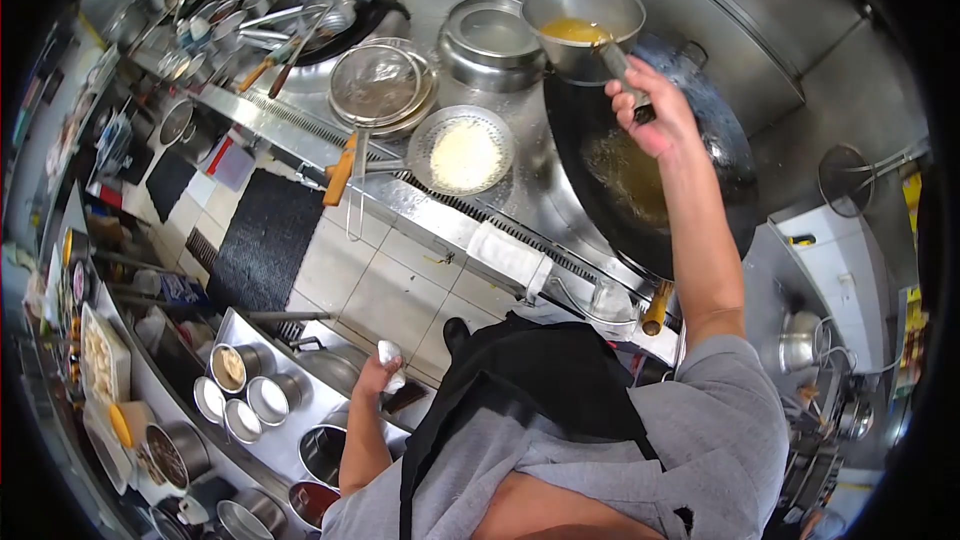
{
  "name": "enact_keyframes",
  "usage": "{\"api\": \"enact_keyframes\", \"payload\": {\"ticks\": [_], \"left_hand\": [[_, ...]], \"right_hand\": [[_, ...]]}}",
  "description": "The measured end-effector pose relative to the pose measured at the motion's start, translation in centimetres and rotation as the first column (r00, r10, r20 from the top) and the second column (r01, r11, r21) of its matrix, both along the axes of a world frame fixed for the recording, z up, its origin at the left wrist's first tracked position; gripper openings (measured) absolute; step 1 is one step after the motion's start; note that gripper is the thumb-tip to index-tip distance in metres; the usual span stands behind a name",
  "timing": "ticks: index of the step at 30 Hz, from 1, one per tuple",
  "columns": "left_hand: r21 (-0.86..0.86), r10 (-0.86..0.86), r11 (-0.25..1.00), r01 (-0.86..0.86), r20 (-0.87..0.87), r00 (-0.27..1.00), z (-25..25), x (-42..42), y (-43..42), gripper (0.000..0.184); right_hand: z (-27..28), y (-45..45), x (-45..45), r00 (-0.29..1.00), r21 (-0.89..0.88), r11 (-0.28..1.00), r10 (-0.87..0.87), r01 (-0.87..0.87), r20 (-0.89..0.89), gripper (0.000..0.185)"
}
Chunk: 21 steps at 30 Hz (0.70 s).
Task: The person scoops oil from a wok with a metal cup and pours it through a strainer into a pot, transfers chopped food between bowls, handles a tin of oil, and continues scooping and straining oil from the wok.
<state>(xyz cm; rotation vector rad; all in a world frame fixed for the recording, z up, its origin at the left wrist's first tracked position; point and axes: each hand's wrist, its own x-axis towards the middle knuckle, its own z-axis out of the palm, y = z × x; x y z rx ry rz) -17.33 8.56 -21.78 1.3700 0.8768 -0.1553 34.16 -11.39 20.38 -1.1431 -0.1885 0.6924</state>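
Observation:
My right hand (660, 105) is closed around the handle of a metal saucepan (583, 58) with yellow liquid (574, 30) inside. The saucepan is at the far left edge of a dark wok (722, 175); I cannot tell whether it touches the rim. Brownish liquid (630, 168) lies in the wok below my right forearm. Down at my left side, my left hand (374, 378) grips a crumpled white cloth (389, 351). Left of the wok, a perforated skimmer (424, 168) with pale, crumbly food (466, 152) rests on the steel range.
Wire strainers (375, 118) and a lidded pot (490, 65) stand behind the skimmer. A folded white towel (508, 256) lies on the range's front edge, near a wooden wok handle (656, 308). Several metal containers (268, 402) fill the left counter. A black mat (268, 240) covers part of the tiled floor.

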Motion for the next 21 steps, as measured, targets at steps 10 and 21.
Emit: {"api": "enact_keyframes", "payload": {"ticks": [10,21], "left_hand": [[-0.067,0.124,0.990,-0.126,-0.034,0.992,-0.4,-1.7,-2.5,0.030],[-0.124,0.269,0.956,-0.265,0.016,0.963,1.1,-2.5,-2.4,0.028]], "right_hand": [[-0.4,15.8,1.8,0.993,-0.077,0.990,0.115,-0.116,-0.012,0.044],[-14.2,28.8,0.2,0.790,-0.741,0.663,0.509,-0.106,0.342,0.074]]}}
